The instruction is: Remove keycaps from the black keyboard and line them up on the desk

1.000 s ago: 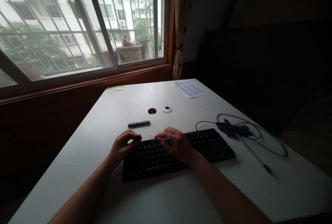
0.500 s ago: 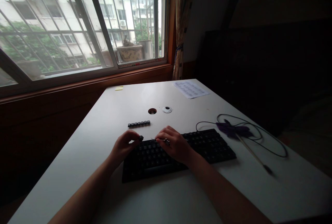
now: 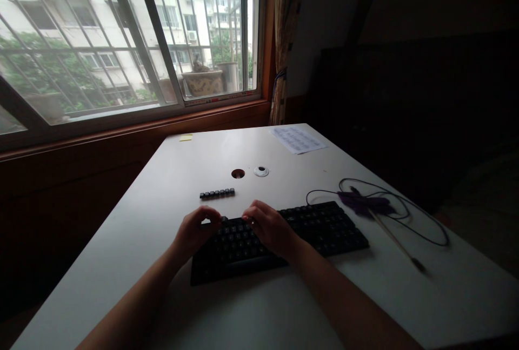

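A black keyboard [image 3: 239,247] lies on the white desk, slightly slanted, with my forearms reaching over its near edge. My left hand [image 3: 198,226] is at its far left edge, thumb and forefinger pinched on a small black keycap [image 3: 224,220]. Over the middle of the far key rows, my right hand [image 3: 270,231] is closed in a pinch. Something small and shiny shows at its fingertips, too small to name. Beyond the keyboard, a row of several loose black keycaps [image 3: 217,194] stands on the desk.
A cable [image 3: 440,226], a purple cloth [image 3: 352,203] and a thin stick with a dark tip [image 3: 395,239] lie to the right. Farther back are a cable hole [image 3: 238,174], a white ring cover [image 3: 261,172], printed paper [image 3: 299,139] and a yellow note [image 3: 186,138].
My left hand has shifted slightly to the right and down with the keycap. My right hand's fingers have drawn together, and the metallic glint at them shows less.
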Demonstrator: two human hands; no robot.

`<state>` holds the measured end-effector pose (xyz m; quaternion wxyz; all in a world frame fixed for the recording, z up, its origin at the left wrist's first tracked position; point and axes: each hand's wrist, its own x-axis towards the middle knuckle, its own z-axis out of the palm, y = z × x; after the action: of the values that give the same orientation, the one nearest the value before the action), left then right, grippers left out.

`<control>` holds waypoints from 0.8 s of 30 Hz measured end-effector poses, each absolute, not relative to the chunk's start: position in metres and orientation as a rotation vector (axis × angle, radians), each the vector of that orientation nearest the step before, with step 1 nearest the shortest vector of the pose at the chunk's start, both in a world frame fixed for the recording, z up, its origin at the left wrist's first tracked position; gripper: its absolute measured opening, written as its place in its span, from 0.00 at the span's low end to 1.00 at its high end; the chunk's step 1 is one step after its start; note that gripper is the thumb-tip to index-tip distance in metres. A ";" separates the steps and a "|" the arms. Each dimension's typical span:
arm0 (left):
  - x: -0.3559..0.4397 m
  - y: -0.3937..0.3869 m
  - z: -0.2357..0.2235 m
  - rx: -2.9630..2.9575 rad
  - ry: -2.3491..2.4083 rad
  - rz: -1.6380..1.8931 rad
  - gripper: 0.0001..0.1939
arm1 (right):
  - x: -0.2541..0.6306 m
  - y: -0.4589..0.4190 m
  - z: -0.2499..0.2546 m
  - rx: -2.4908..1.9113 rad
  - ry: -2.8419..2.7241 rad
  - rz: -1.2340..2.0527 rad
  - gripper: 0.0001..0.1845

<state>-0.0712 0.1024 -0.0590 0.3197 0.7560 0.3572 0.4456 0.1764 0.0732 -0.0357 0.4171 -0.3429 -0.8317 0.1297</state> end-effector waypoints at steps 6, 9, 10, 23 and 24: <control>-0.067 0.094 -0.051 2.225 0.930 1.119 0.04 | 0.166 0.076 -0.047 -0.878 -2.176 0.238 0.11; -0.065 0.094 -0.050 2.276 0.879 1.103 0.04 | 0.163 0.075 -0.050 -0.890 -2.198 0.206 0.11; -0.065 0.094 -0.051 2.281 0.867 1.101 0.04 | 0.162 0.075 -0.050 -0.892 -2.198 0.198 0.10; -0.060 0.090 -0.043 2.316 0.758 1.146 0.06 | 0.160 0.074 -0.051 -0.921 -2.211 0.168 0.10; -0.059 0.090 -0.042 2.314 0.761 1.147 0.06 | 0.160 0.074 -0.051 -0.923 -2.213 0.164 0.10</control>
<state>-0.0595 0.0900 -0.0423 0.2227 0.8378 0.2756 0.4154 0.1598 0.0737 -0.0506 0.3607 -0.3582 -0.8588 0.0638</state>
